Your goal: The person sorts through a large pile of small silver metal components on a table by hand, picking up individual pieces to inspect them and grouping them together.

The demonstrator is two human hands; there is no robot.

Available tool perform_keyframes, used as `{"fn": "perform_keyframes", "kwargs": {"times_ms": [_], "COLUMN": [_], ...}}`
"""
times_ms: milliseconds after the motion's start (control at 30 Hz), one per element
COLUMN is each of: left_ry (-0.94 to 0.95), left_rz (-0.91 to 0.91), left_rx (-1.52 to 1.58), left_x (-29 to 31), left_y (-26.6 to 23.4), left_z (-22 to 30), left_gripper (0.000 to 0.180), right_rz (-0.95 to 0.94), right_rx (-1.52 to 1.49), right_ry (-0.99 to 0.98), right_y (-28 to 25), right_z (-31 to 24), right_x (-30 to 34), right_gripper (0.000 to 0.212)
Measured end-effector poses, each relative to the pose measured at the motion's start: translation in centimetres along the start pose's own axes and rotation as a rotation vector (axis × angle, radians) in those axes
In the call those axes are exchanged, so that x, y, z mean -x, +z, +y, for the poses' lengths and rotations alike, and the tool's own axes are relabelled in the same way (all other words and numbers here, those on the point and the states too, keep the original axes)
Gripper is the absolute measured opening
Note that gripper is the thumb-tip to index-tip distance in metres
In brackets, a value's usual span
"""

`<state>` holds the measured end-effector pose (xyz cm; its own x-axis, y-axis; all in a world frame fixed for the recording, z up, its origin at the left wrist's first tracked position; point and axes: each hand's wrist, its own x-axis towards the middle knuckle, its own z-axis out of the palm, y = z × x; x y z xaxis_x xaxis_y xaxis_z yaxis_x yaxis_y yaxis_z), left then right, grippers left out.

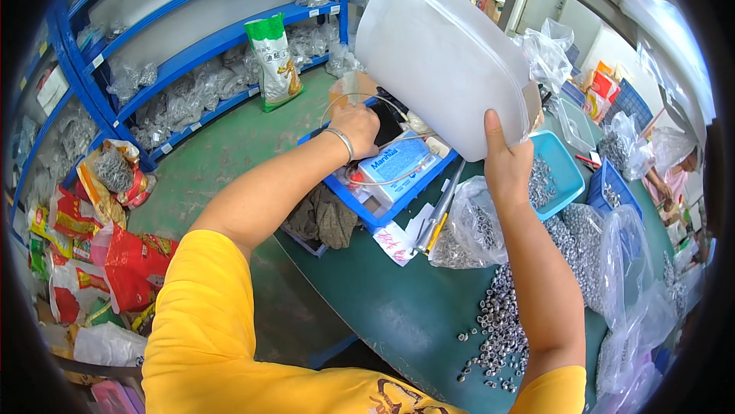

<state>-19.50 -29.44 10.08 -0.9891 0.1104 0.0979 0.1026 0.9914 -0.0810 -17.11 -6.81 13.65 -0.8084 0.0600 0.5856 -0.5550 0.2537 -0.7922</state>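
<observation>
My right hand (507, 160) grips the lower corner of a translucent white zip pouch (436, 54), thumb on its near face, and holds it up above the table. My left hand (354, 129) reaches into a blue plastic basket (344, 198) at the table's left edge. Its fingers are curled down beside a black phone (387, 124); the fingertips are hidden, so what they grasp does not show. A thin white cable (377, 183) loops over a blue-and-white packet (396, 165) in that basket.
Loose metal pieces (501, 322) lie on the green table (383, 299). Around them are a clear bag of pieces (471, 222), a turquoise bin (563, 165) and a blue bin (616, 188). Blue shelves (207, 42) stand left. Another person's hand (664, 188) works at far right.
</observation>
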Motion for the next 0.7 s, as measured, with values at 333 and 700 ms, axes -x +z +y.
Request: {"fn": "perform_keyframes", "kwargs": {"times_ms": [333,700], "left_ry": [0.069,0.014], "left_rz": [0.106,0.236], "left_rx": [-0.020,0.033], "left_x": [0.4,0.7], "left_y": [1.2,2.0], "left_z": [-0.8,-1.4], "left_gripper": [0.062,0.072], "right_rz": [0.013,0.013], "right_rx": [-0.085,-0.071], "right_ry": [-0.004,0.015], "right_y": [0.1,-0.1], "right_z": [0.4,0.2], "right_x": [-0.7,-0.9], "right_gripper": [0.038,0.040]}}
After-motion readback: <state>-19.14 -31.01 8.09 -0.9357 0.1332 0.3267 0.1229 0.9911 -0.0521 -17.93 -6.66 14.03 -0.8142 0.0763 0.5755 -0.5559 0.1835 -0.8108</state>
